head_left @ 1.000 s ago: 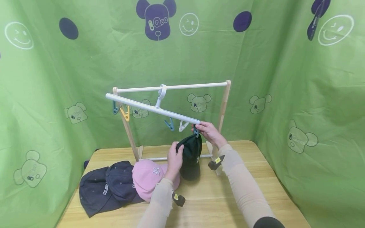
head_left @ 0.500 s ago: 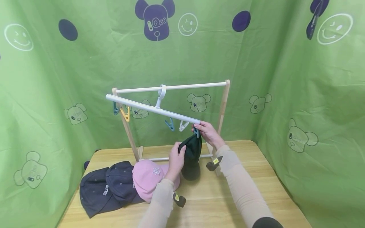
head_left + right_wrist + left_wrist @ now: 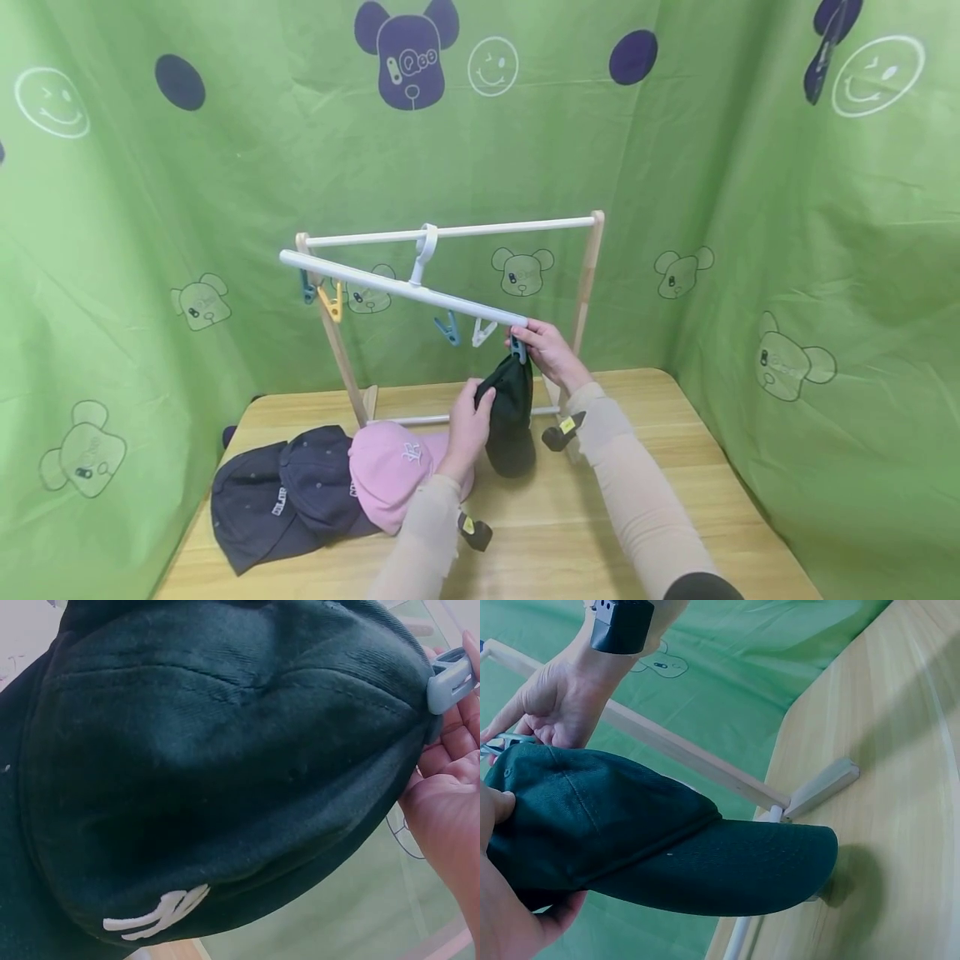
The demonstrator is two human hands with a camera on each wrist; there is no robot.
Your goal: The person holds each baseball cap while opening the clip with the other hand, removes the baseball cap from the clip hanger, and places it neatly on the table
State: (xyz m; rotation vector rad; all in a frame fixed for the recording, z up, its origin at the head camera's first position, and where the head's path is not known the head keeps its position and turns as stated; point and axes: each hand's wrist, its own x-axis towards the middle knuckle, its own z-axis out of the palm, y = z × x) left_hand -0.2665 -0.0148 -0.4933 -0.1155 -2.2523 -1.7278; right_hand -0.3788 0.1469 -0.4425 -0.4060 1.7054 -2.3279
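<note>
A dark green cap (image 3: 512, 408) hangs brim down under the low right end of a white clip hanger (image 3: 405, 288). My left hand (image 3: 468, 423) grips the cap's left edge, thumb on the outside in the left wrist view. At the hanger's right end, my right hand (image 3: 552, 352) pinches a blue clip (image 3: 518, 347). In the right wrist view this clip (image 3: 451, 684) sits on the gathered top of the crown, and white embroidery (image 3: 157, 913) shows on the cap. Some right fingertips are hidden behind the clip and cap.
The hanger's hook (image 3: 425, 250) loops over the rack's top rail (image 3: 517, 226). Other clips hang along the bar, including a yellow clip (image 3: 333, 303) and a white clip (image 3: 483, 332). A pink cap (image 3: 390, 475) and dark navy caps (image 3: 318, 475) overlap on the table's left (image 3: 622, 517).
My left hand has shifted slightly right, and the green cap's lower part has swung right with it. The right hand stays at the clip, and the hanger keeps its tilt.
</note>
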